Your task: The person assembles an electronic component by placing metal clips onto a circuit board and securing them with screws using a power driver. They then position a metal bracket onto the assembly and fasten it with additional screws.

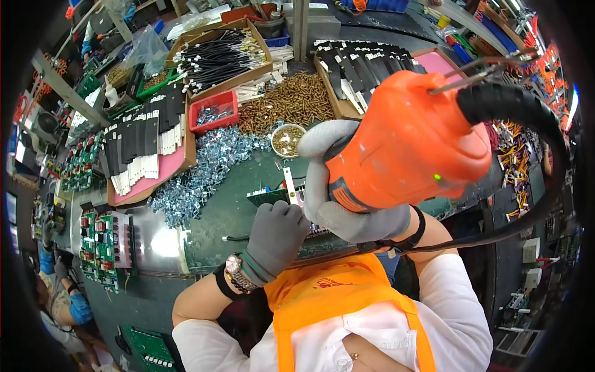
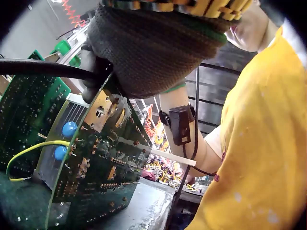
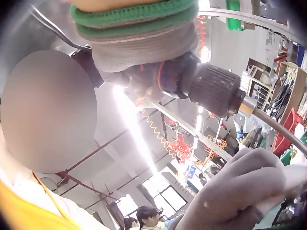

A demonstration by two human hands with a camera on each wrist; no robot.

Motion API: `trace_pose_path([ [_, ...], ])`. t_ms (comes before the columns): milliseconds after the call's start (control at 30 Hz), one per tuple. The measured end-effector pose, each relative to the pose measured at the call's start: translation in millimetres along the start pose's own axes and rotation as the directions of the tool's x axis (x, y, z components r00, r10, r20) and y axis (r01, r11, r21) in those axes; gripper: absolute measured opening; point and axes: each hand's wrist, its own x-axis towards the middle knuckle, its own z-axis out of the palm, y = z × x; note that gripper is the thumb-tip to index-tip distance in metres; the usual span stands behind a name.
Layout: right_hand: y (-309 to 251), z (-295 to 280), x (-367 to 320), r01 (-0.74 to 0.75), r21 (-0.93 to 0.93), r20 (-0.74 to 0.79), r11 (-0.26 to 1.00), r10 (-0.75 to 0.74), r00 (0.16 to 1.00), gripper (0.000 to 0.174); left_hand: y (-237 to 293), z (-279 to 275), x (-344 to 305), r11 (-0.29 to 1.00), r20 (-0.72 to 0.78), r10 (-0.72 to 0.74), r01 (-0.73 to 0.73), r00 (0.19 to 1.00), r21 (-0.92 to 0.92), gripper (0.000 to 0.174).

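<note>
The right hand (image 1: 339,199), gloved, is wrapped tight round the grip of an orange power screwdriver (image 1: 409,142), held nose-down over the near edge of the bench (image 1: 226,214). The left hand (image 1: 276,239), also gloved, grips the top edge of a green circuit board (image 2: 96,165), which stands tilted on the bench just left of the tool. A heap of brass screws (image 1: 285,102) lies on the far side.
</note>
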Motion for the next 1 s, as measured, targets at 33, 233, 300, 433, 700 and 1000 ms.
trace_pose_path([
  [33, -0.6, 0.0, 0.4, -0.001, -0.014, -0.003, 1.0, 0.001, 1.0, 0.06, -0.9, 3.9, -0.7, 1.0, -0.002, 0.003, -0.003, 1.0, -0.01, 0.008],
  [233, -1.4, -1.1, 3.1, -0.056, -0.006, -0.005, 0.998, 0.056, 0.998, 0.061, -2.3, 6.3, -0.3, 0.998, 0.003, 0.002, -0.002, 1.0, -0.064, 0.009],
  [300, 5.8, -2.9, 3.9, 0.18, -0.269, -0.003, 0.946, -0.188, 0.982, 0.062, -0.7, 1.5, 0.4, 0.999, 0.009, 0.002, -0.001, 1.0, -0.054, 0.009],
  [433, -2.0, -2.9, 3.8, 0.011, 0.033, 0.031, 0.999, -0.012, 0.999, 0.075, -0.8, 4.0, -1.1, 1.0, -0.004, -0.009, 0.009, 1.0, -0.026, 0.011],
  [700, -26.3, -93.0, -31.3, 0.276, 0.231, 0.051, 0.933, -0.295, 0.954, 0.084, 5.8, -14.1, -4.9, 0.993, 0.007, -0.1, 0.1, 0.995, -0.065, 0.025],
  [1000, 92.0, -264.5, -138.5, -0.109, -0.994, -0.109, 0.028, -0.017, 0.994, 0.049, 7.7, -4.3, -8.9, 0.969, -0.113, -0.205, 0.186, 0.972, -0.16, 0.023],
])
